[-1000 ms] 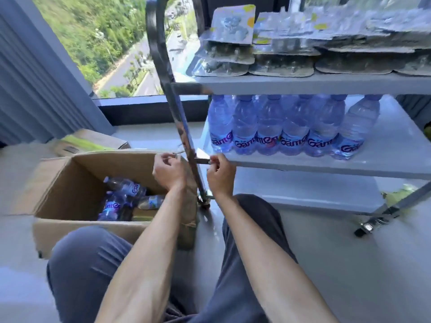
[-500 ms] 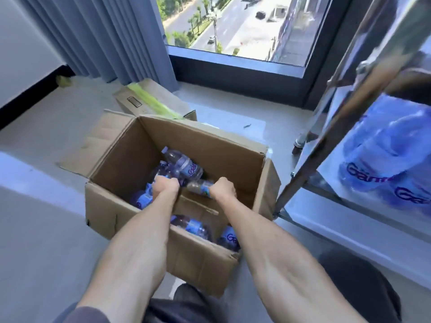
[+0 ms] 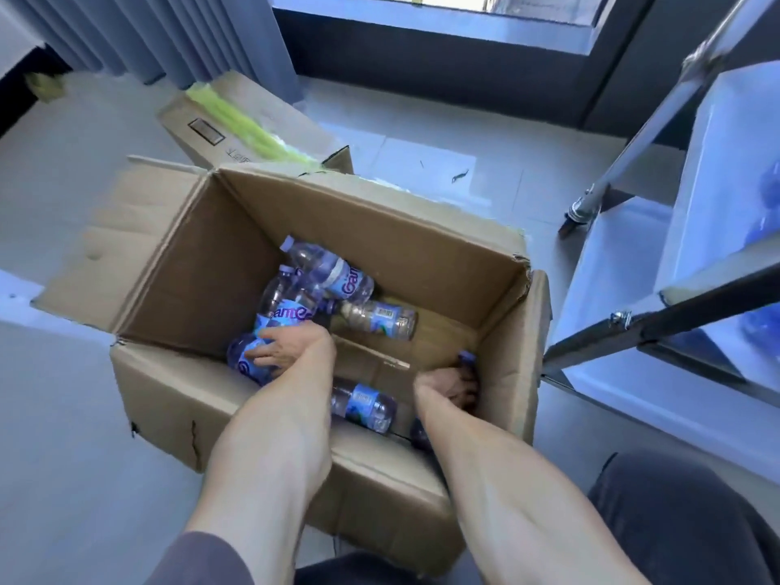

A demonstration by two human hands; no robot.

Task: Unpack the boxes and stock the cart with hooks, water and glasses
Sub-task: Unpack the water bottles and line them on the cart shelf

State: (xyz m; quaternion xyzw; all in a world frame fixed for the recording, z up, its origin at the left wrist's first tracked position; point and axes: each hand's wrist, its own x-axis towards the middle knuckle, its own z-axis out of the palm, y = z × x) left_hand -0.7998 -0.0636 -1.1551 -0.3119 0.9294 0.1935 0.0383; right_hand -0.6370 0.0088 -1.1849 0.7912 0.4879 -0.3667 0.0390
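Your left hand (image 3: 291,352) grips a bottle (image 3: 247,365) deep inside the box (image 3: 380,230) and your right hand (image 3: 449,388) grabs another near its right wall, so lift both straight up.

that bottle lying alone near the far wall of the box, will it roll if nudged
Probably: the bottle lies on its side, round-bodied, on the flat box floor. It looks clear and thin, so it may dent when squeezed. How full it is, hence its weight, I can't tell.
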